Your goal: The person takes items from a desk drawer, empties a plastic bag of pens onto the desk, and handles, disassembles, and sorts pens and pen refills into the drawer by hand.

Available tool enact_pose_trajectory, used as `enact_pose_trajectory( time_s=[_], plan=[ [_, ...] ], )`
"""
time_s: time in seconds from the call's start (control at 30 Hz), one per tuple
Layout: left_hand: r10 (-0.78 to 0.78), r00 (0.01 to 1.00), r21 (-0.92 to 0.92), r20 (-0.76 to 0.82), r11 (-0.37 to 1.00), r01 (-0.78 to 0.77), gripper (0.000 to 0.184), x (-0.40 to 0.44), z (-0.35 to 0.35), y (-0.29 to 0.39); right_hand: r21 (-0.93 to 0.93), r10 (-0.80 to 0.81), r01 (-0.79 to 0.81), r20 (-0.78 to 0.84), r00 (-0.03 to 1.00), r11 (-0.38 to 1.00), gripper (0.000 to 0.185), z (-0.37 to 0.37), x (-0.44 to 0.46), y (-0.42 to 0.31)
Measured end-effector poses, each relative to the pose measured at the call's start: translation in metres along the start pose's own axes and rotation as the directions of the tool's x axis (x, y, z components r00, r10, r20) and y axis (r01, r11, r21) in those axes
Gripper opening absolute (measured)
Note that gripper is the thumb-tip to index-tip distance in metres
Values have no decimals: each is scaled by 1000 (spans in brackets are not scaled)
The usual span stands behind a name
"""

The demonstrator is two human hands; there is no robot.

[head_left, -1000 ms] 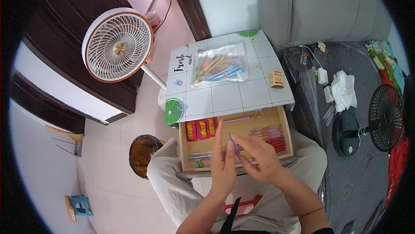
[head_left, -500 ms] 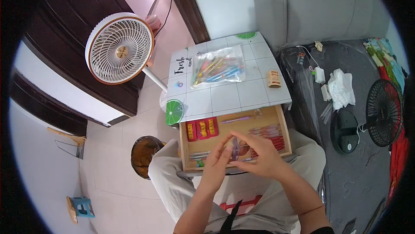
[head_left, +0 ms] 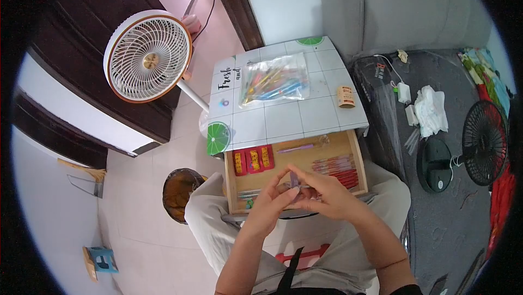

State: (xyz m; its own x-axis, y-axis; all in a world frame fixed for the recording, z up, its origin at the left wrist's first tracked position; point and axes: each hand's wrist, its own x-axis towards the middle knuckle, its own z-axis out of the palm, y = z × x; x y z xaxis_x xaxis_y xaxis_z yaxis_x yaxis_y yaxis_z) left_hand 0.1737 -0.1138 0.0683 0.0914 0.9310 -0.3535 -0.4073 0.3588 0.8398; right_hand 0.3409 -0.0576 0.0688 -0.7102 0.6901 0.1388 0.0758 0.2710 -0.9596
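Note:
Above an open wooden drawer [head_left: 353, 153], my left hand [head_left: 271, 199] and my right hand [head_left: 332, 194] meet with their fingertips. Between them both pinch a small, translucent purple piece [head_left: 294, 179], whose exact kind I cannot make out. Inside the drawer, red packets with yellow print [head_left: 253, 160] lie at the back left, beside a purple pen [head_left: 295, 148]. Several red and clear pens [head_left: 335, 169] are lined up on the right. Small green items [head_left: 249, 204] sit in the front left corner. My hands hide the drawer's front middle.
On the tabletop [head_left: 283, 123] are a clear bag of colourful pens [head_left: 275, 82] and a tan cylinder [head_left: 345, 97]. A white standing fan [head_left: 150, 61] is at the left, a wastebasket [head_left: 182, 194] below. A black fan [head_left: 484, 142] and white cloth [head_left: 430, 111] lie on the right.
The purple piece has turned from upright to tilted between my fingers, and my left thumb has shifted onto it. The whole view has moved slightly.

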Motion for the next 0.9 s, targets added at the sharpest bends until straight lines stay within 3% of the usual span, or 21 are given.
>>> enact_pose_trajectory(
  time_s=[0.23,0.43,0.53,0.6,0.67,0.7,0.83,0.9],
  plan=[
    [15,998,-91,56,996,-10,56,3,-10,-6,-154,25,-14,70,997,988,74,9,5,3],
    [69,997,-30,28,997,-68,47,1,-13,-11,-116,-51,46,-41,998,992,70,18,8,12],
    [113,993,-32,-14,993,-114,40,3,-17,-19,-200,-83,62,-96,992,978,66,19,10,10],
    [127,990,-59,-56,990,-130,35,5,-15,-20,-403,-241,184,-97,966,897,56,20,12,17],
    [122,976,-336,-183,925,-178,26,7,-10,-16,-417,-246,184,-100,964,890,51,24,13,21],
    [119,976,-342,-180,923,-176,26,8,-11,-19,-426,-256,190,-103,961,884,46,26,13,24],
    [31,983,-394,-180,914,-101,31,19,-27,-50,-533,-249,146,-125,960,833,39,29,9,40],
    [-21,983,-391,-180,919,-52,35,23,-26,-55,-363,-52,-13,-170,984,932,29,24,11,47]
  ],
)
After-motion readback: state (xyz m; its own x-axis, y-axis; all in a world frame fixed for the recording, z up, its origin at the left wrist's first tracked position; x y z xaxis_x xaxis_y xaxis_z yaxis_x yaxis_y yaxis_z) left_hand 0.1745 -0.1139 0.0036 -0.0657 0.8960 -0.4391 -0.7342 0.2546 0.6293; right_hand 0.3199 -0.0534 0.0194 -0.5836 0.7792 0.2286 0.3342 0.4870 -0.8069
